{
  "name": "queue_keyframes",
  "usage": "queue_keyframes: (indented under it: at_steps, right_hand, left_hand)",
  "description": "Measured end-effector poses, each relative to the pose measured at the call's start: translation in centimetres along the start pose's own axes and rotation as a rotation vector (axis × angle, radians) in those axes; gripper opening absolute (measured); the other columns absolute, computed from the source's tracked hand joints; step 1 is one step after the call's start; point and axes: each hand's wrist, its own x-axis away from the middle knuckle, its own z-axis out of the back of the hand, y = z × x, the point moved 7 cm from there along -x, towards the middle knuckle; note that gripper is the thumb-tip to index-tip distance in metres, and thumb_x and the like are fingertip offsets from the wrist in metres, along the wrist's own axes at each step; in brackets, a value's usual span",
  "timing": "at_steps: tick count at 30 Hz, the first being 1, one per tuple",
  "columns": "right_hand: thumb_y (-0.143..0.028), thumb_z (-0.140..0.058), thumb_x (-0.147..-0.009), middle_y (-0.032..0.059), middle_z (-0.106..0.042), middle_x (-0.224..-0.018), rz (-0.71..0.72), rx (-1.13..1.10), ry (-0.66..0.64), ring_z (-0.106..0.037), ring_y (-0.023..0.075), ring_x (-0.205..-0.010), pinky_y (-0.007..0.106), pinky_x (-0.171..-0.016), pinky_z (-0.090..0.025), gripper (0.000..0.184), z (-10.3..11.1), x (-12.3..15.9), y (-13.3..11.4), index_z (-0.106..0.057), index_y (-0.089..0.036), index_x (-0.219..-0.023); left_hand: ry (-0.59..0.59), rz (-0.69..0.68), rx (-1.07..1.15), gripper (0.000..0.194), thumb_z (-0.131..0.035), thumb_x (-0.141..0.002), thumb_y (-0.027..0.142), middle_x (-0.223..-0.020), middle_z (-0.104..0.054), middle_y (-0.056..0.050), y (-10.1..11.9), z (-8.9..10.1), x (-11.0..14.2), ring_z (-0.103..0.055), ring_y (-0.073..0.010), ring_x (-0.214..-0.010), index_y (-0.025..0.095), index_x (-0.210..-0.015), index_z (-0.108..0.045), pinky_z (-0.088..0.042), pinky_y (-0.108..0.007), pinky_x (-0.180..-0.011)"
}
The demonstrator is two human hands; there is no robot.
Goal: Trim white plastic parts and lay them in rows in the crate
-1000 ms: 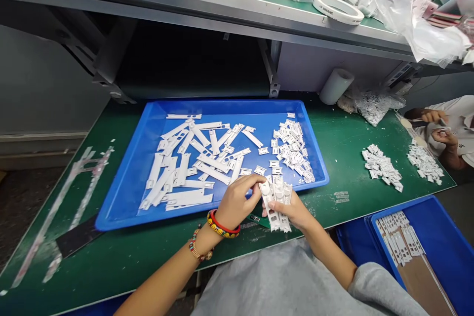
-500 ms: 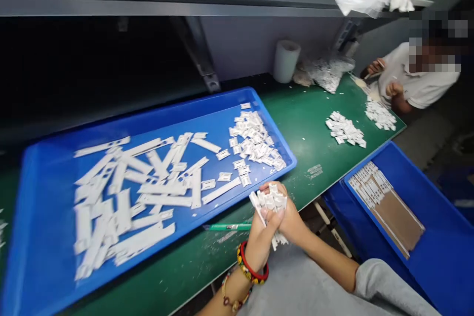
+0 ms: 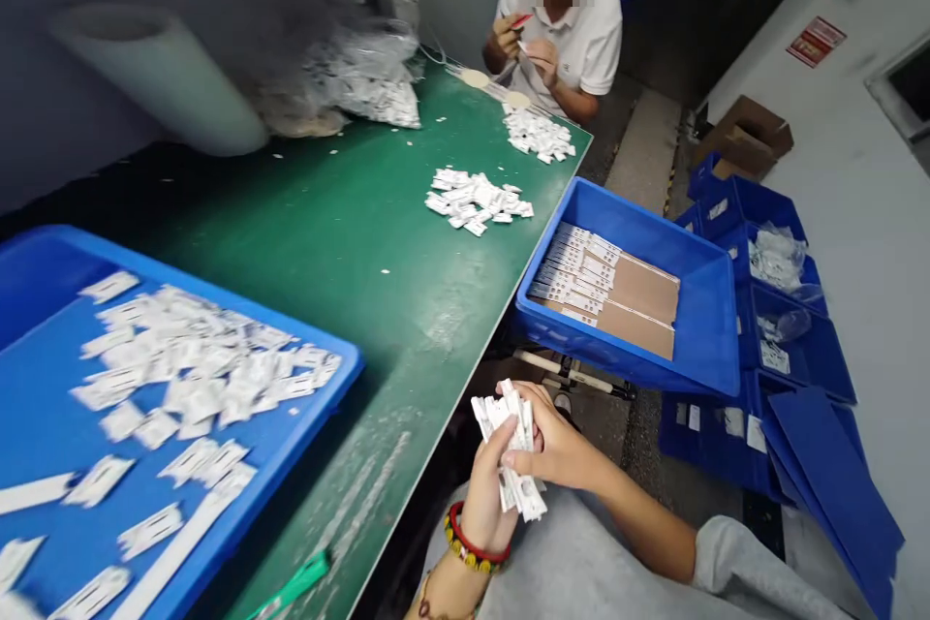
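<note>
A bundle of small white plastic pieces is held between both of my hands, in front of my body and just off the table's edge. My left hand, with a red and a beaded bracelet at the wrist, is closed around it from the left, thumb on top. From the other side my right hand grips the same bundle, its thumb pressed across the pieces. Some fingers are hidden behind the bundle. Left of my hands, a blue tray holds many similar small pieces and some long white strips.
Small piles of white pieces lie on the green table. Beyond its edge a blue bin holds rows of pieces on cardboard. A co-worker sits at the far end. A green-handled tool lies near me. Blue bins stand right.
My view has swung to the right, bringing the blue bin and the co-worker nearer the middle. Both hands still hold the bundle, now beyond the table's edge and away from the tray.
</note>
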Motion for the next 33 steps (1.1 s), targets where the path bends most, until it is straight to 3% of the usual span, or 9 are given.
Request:
queue_keyframes:
  at_steps: [3, 6, 9, 14, 19, 23, 27, 30, 33]
  right_hand:
    - [-0.03, -0.074, -0.072, 0.0073, -0.051, -0.13, -0.084, -0.198, 0.178, -0.051, 0.0234, -0.117, 0.037, -0.101, -0.042, 0.06, 4.4, 2.6, 3.0, -0.052, -0.026, -0.127]
    - [-0.027, -0.076, -0.07, 0.002, -0.058, -0.102, -0.149, -0.337, 0.314, -0.057, 0.0166, -0.089, 0.028, -0.081, -0.048, 0.039, 9.0, 5.1, 5.6, -0.059, -0.024, -0.105]
    - [-0.025, -0.078, -0.069, -0.0015, -0.057, -0.083, -0.192, -0.42, 0.349, -0.054, 0.0141, -0.078, 0.026, -0.075, -0.046, 0.031, 13.6, 7.0, 7.6, -0.061, -0.023, -0.095]
    - [-0.03, -0.079, -0.068, -0.0014, -0.059, -0.082, -0.261, -0.541, 0.366, -0.053, 0.0138, -0.076, 0.025, -0.074, -0.045, 0.03, 20.6, 8.9, 10.3, -0.063, -0.022, -0.091]
    - [-0.034, -0.076, -0.073, -0.0005, -0.063, -0.086, -0.297, -0.577, 0.363, -0.057, 0.015, -0.082, 0.026, -0.078, -0.046, 0.024, 24.8, 9.9, 11.9, -0.062, -0.022, -0.088]
    - [-0.039, -0.071, -0.079, 0.0017, -0.065, -0.096, -0.309, -0.596, 0.376, -0.061, 0.0171, -0.093, 0.029, -0.087, -0.048, 0.025, 25.1, 10.3, 12.6, -0.06, -0.023, -0.095]
    - [-0.044, -0.064, -0.085, 0.0019, -0.068, -0.091, -0.313, -0.635, 0.402, -0.065, 0.016, -0.081, 0.029, -0.077, -0.053, 0.025, 25.9, 9.6, 13.1, -0.057, -0.023, -0.097]
    - [-0.046, -0.061, -0.087, 0.0019, -0.069, -0.09, -0.29, -0.583, 0.441, -0.065, 0.0145, -0.07, 0.029, -0.066, -0.054, 0.026, 28.8, 7.0, 14.5, -0.055, -0.024, -0.099]
    - [-0.045, -0.061, -0.086, 0.0036, -0.07, -0.092, -0.286, -0.345, 0.327, -0.067, 0.0156, -0.077, 0.029, -0.071, -0.055, 0.026, 31.0, 2.0, 18.2, -0.057, -0.023, -0.098]
  left_hand:
    - [0.005, -0.075, -0.081, 0.044, -0.081, -0.06, 0.044, -0.081, -0.072, -0.004, -1.8, -3.0, -1.1, -0.07, -0.0227, -0.078, 0.018, -0.093, -0.07, -0.057, -0.033, -0.071]
    - [0.009, -0.158, -0.165, 0.047, -0.083, -0.06, 0.043, -0.094, -0.074, -0.007, -4.3, -6.7, -2.2, -0.07, -0.0244, -0.087, 0.018, -0.098, -0.071, -0.055, -0.034, -0.08]
    - [0.006, -0.203, -0.181, 0.05, -0.083, -0.059, 0.042, -0.105, -0.074, -0.01, -7.6, -10.3, -3.3, -0.068, -0.0285, -0.1, 0.017, -0.1, -0.071, -0.053, -0.037, -0.09]
    - [0.037, -0.222, -0.129, 0.053, -0.085, -0.058, 0.041, -0.109, -0.073, -0.012, -12.9, -15.1, -5.0, -0.067, -0.0304, -0.104, 0.013, -0.101, -0.071, -0.05, -0.042, -0.095]
    - [0.046, -0.265, -0.119, 0.049, -0.084, -0.061, 0.038, -0.112, -0.073, -0.011, -16.0, -18.2, -6.1, -0.066, -0.0298, -0.108, 0.015, -0.102, -0.071, -0.047, -0.042, -0.1]
    - [0.065, -0.269, -0.076, 0.05, -0.085, -0.06, 0.039, -0.11, -0.073, -0.009, -17.1, -19.1, -6.7, -0.067, -0.026, -0.103, 0.017, -0.103, -0.07, -0.049, -0.037, -0.095]
    - [0.204, -0.194, -0.025, 0.055, -0.088, -0.053, 0.043, -0.089, -0.075, -0.007, -16.9, -17.5, -7.5, -0.069, -0.0211, -0.076, 0.014, -0.096, -0.069, -0.053, -0.033, -0.074]
    - [0.347, -0.174, 0.017, 0.059, -0.092, -0.043, 0.042, -0.075, -0.072, -0.003, -15.7, -15.2, -7.8, -0.065, -0.017, -0.065, 0.013, -0.089, -0.068, -0.051, -0.028, -0.063]
    - [0.408, -0.159, 0.042, 0.062, -0.093, -0.039, 0.04, -0.073, -0.072, -0.003, -14.5, -13.5, -7.8, -0.064, -0.0159, -0.063, 0.013, -0.088, -0.069, -0.051, -0.027, -0.059]
